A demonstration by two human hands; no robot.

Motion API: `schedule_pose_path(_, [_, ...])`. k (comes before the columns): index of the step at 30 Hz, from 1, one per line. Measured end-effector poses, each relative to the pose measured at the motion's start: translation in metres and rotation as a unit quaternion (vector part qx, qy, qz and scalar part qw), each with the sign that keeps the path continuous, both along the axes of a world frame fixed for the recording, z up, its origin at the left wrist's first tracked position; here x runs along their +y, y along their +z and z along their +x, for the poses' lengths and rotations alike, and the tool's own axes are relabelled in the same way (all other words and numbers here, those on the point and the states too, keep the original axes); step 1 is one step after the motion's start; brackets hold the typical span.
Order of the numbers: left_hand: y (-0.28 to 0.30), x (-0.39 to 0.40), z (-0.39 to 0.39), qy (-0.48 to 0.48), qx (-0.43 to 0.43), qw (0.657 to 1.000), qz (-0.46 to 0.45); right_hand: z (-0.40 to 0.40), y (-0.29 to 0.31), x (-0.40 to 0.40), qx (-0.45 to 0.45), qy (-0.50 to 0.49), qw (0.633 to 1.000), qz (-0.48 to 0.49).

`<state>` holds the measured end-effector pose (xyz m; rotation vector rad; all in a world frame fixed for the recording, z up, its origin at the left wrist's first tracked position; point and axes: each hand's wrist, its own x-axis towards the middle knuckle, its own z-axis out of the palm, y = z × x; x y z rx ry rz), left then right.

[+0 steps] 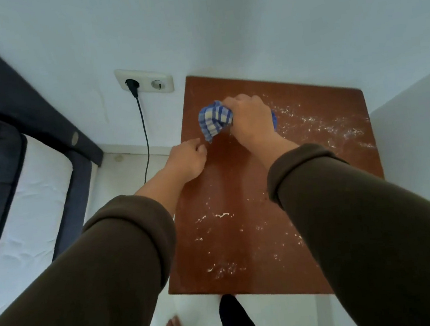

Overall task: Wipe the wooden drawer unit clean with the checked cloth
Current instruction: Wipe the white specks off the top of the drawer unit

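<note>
No writing can be read anywhere. One checked cloth (214, 121), bunched, is gripped in the right hand (250, 121) on the far left part of the wooden drawer unit (238, 187) top. The left hand (187, 160), fingers loosely curled and holding nothing, rests at its left edge. White crumbs (324, 123) scatter right and near. One wall socket (146, 83) holds one black plug (133, 87)

Drawer unit (267, 210) stands against rear wall (246, 20), w/ side wall just to its right. Cloth (214, 120) on unit top, rear-left area, under right hand (250, 120). Left hand (186, 158) at unit's left edge. Powder specks (325, 126) on top, right of cloth & toward front. Socket (146, 83) on wall left of unit; bed (10, 186) further left.
</note>
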<state>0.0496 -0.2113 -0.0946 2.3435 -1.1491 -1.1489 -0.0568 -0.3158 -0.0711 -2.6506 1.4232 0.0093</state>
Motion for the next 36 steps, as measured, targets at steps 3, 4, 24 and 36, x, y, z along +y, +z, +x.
schedule_pose_path(3, [-0.017, -0.032, 0.001, -0.081, -0.056, 0.995, 0.031, 0.007, -0.006, -0.048, 0.003, 0.002, 1.0, -0.013])
schedule_pose_path(4, [-0.022, -0.042, 0.002, -0.109, -0.078, 0.99, 0.045, 0.01, -0.009, -0.061, 0.005, 0.003, 1.0, -0.017])
schedule_pose_path(24, [-0.038, -0.082, 0.005, -0.189, -0.222, 0.95, 0.116, 0.017, -0.056, -0.128, 0.079, 0.013, 0.994, 0.071])
schedule_pose_path(36, [-0.028, -0.008, -0.014, -0.247, -0.196, 0.945, 0.088, -0.048, -0.047, 0.032, 0.067, 0.031, 0.992, 0.107])
